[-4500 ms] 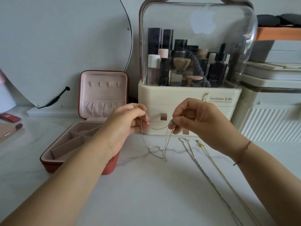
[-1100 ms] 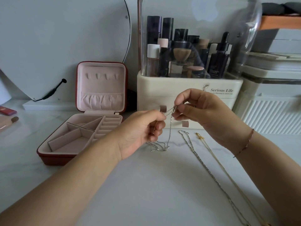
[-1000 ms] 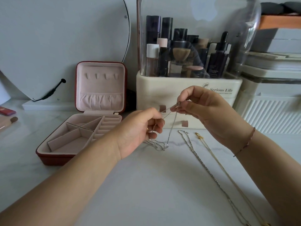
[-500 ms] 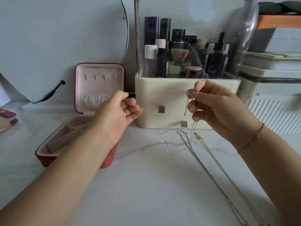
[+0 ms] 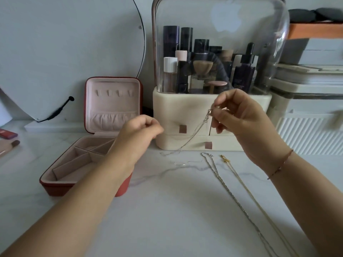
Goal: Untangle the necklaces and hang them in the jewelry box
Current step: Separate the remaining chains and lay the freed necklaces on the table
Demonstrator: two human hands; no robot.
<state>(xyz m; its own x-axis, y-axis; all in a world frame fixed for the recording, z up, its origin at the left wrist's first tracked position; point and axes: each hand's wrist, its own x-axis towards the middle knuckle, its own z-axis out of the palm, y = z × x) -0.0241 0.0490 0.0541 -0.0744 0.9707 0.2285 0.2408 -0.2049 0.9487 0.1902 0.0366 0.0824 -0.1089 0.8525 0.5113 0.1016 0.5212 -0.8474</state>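
the right hand [image 5: 241,117] pinches a thin silver necklace [image 5: 205,120] between thumb and forefinger, its other fingers loosely curled. the chain slants down to the marble table [image 5: 167,210], where its tail lies loose. the left hand [image 5: 139,132] hovers with fingers curled (blurred, so i cannot tell whether it grips anything) in front of the open jewelry box [image 5: 111,106], whose lid stands upright. a twisted silver chain [image 5: 220,178] and a gold chain [image 5: 238,178] lie side by side near the right wrist.
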